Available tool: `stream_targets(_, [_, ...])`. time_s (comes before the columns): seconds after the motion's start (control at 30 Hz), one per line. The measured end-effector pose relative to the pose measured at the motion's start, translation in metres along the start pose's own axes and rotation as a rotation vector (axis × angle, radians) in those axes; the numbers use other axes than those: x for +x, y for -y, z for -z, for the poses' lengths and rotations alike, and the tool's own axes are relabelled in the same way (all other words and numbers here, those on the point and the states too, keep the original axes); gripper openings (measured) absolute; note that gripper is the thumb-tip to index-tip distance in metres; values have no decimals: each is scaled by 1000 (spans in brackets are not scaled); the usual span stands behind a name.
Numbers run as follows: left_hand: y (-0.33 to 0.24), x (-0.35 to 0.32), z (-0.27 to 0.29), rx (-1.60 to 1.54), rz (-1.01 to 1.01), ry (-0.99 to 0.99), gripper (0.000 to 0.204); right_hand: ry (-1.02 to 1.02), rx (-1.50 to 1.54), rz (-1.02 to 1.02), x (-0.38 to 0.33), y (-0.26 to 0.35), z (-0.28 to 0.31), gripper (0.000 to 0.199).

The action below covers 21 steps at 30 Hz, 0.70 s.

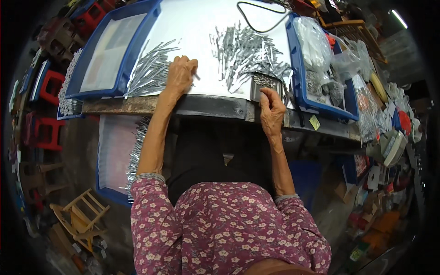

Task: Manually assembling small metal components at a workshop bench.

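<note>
My left hand (pixel 181 75) is over the white table top with its fingers curled down, beside a pile of thin silvery metal strips (pixel 153 68). What its fingertips hold, if anything, is hidden. My right hand (pixel 272 112) is closed, thumb against the fingers, at the near edge of a small dark tray (pixel 255 91) of tiny metal parts. I cannot make out anything between those fingers. Beyond the tray lies a second, larger heap of metal strips (pixel 238 50).
Blue bins stand at the left (pixel 123 78) and right (pixel 300 94), the right one holding plastic bags (pixel 314 39). A black cord loop (pixel 243 16) lies at the far side. Below the table's left part is another blue bin (pixel 103 174) with metal strips.
</note>
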<state>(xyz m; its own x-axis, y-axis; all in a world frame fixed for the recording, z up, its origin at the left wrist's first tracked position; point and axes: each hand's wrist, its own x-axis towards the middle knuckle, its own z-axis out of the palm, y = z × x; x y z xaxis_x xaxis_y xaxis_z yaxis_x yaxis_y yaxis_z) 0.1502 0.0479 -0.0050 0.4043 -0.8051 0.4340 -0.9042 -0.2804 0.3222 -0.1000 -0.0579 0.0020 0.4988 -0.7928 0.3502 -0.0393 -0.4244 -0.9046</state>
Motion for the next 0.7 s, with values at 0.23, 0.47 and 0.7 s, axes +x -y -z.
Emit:
stream_targets(0.23, [-1,5,-8,-56,-109,7,8,-12,-11,-6,3,-6,4,15])
stream_targets(0.47, [-14,9,-14,-134,75,-54,17,-20,-10,-16,11,-11,14,14])
stream_targets(0.7, [-18,18,-24,87,245,62,27,-10,-339,45,19,-17,31,16])
